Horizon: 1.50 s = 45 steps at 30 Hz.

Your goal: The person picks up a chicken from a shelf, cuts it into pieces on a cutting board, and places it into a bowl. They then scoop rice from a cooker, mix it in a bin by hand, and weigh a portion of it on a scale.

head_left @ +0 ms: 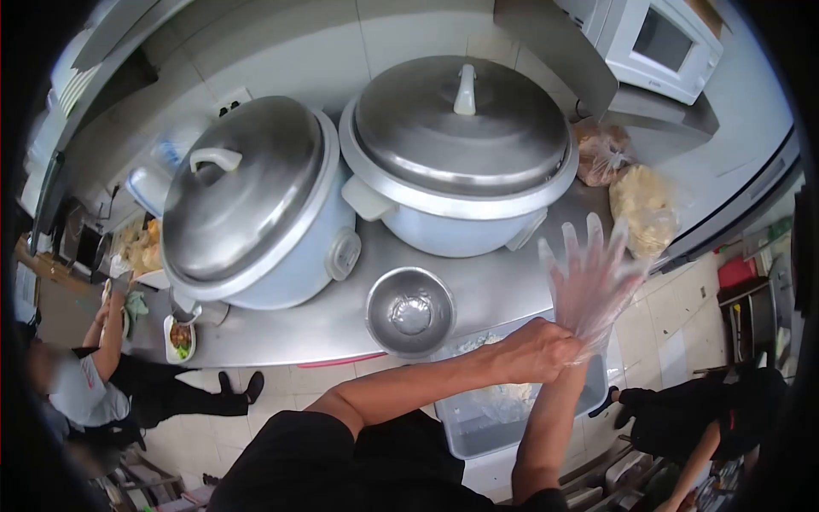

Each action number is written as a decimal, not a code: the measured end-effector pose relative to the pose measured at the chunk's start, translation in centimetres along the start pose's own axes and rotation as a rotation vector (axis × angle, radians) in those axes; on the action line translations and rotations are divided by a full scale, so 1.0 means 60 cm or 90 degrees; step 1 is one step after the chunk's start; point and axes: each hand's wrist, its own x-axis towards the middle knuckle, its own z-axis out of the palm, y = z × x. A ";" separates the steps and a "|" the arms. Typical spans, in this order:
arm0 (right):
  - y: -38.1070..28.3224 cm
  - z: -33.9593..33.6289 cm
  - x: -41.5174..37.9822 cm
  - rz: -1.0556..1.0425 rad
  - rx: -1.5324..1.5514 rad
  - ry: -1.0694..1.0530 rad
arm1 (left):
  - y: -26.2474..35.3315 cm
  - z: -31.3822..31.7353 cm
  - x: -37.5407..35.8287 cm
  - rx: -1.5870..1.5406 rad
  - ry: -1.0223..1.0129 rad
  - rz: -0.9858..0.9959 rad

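Observation:
My left hand (pixel 539 350) is closed at my right wrist, gripping the cuff of a clear plastic glove (pixel 610 320). Inside that glove, my right hand (pixel 589 277) is raised with its fingers spread and holds nothing. Below my forearms is a grey plastic tub (pixel 478 448) with clear plastic and pale, crumbly contents in it; my arms hide part of it. To the left of my hands, a steel bowl (pixel 375 320) rests at the front edge of the steel counter (pixel 281 334).
Two large lidded rice cookers (pixel 461 128) (pixel 252 188) stand on the counter. Tied plastic bags of food (pixel 644 209) lie at right, below a white microwave (pixel 665 43). A small dish of food (pixel 180 340) sits at left. People (pixel 94 384) (pixel 708 418) are on both sides.

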 end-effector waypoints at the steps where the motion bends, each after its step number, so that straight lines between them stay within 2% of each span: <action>1: 0.003 0.032 0.024 -0.012 -0.040 0.021 | 0.017 -0.024 0.005 0.001 0.033 0.023; 2: 0.007 0.066 0.049 -0.025 -0.079 0.042 | 0.024 -0.053 0.007 -0.006 0.032 0.039; 4: 0.019 0.153 0.103 -0.003 -0.298 -0.072 | 0.027 -0.123 0.010 0.081 0.154 0.092; 5: 0.036 0.199 0.140 0.002 -0.444 -0.080 | 0.032 -0.160 0.003 0.162 0.172 0.094; 6: 0.055 0.244 0.182 0.009 -0.589 -0.085 | 0.051 -0.195 -0.029 0.160 0.207 -0.005; 8: 0.119 0.287 0.310 0.052 -1.158 0.031 | 0.068 -0.238 -0.110 0.165 0.258 -0.148; 11: 0.193 0.237 0.443 0.083 -1.277 -0.005 | 0.067 -0.244 -0.232 0.124 0.319 -0.341; 13: 0.217 0.194 0.513 -0.068 -1.762 -0.624 | 0.056 -0.240 -0.327 0.134 0.314 -0.496; 15: 0.217 0.198 0.518 -0.059 -1.814 -0.659 | 0.050 -0.234 -0.403 0.192 0.296 -0.585; 16: 0.216 0.203 0.511 -0.055 -1.860 -0.696 | 0.047 -0.233 -0.432 0.179 0.297 -0.592; 17: 0.197 0.240 0.483 -0.055 -1.827 -0.730 | 0.044 -0.231 -0.459 0.203 0.286 -0.604; 18: 0.209 0.167 0.546 -0.023 -1.783 -0.593 | 0.043 -0.227 -0.479 0.228 0.273 -0.619; 19: 0.221 0.058 0.646 -0.221 -1.639 -0.598 | 0.043 -0.227 -0.491 0.229 0.274 -0.628; 20: 0.210 0.164 0.591 -0.091 -1.732 -0.609 | 0.042 -0.230 -0.495 0.233 0.276 -0.637; 22: 0.127 0.298 0.471 -0.222 -1.766 -0.564 | 0.037 -0.232 -0.494 0.211 0.287 -0.663; 23: 0.121 0.314 0.482 -0.111 -1.848 -0.504 | 0.033 -0.231 -0.492 0.190 0.303 -0.675; 24: 0.120 0.258 0.573 -0.142 -1.823 -0.501 | 0.029 -0.231 -0.489 0.168 0.319 -0.683; 26: 0.098 0.309 0.531 -0.034 -1.731 -0.333 | 0.023 -0.227 -0.482 0.144 0.333 -0.691; 27: 0.098 0.307 0.525 -0.036 -1.733 -0.335 | 0.019 -0.223 -0.483 0.139 0.324 -0.693; 29: 0.094 0.293 0.525 -0.201 -1.916 -0.521 | 0.017 -0.221 -0.480 0.136 0.318 -0.694; 32: 0.119 0.206 0.611 -0.298 -1.860 -0.559 | 0.017 -0.227 -0.476 0.105 0.340 -0.683; 33: 0.109 0.252 0.555 -0.128 -1.883 -0.525 | 0.016 -0.227 -0.480 0.123 0.321 -0.685; 34: 0.113 0.245 0.556 -0.138 -1.881 -0.528 | 0.014 -0.227 -0.483 0.142 0.303 -0.688; 35: 0.119 0.229 0.563 -0.220 -1.841 -0.574 | 0.012 -0.221 -0.488 0.145 0.310 -0.688; 36: 0.125 0.259 0.528 -0.301 -1.796 -0.618 | 0.008 -0.214 -0.495 0.153 0.312 -0.676; 37: 0.136 0.291 0.494 -0.178 -1.908 -0.573 | 0.005 -0.210 -0.498 0.162 0.314 -0.664; 38: 0.154 0.305 0.489 -0.186 -1.905 -0.573 | 0.006 -0.210 -0.497 0.166 0.317 -0.663; 40: 0.178 0.310 0.486 -0.016 -2.019 -0.590 | 0.009 -0.207 -0.491 0.144 0.319 -0.655; 41: 0.219 0.162 0.614 -0.220 -1.758 -0.384 | 0.017 -0.215 -0.482 0.127 0.308 -0.701; 45: 0.200 0.158 0.592 -0.248 -1.805 -0.448 | 0.023 -0.219 -0.491 0.120 0.352 -0.720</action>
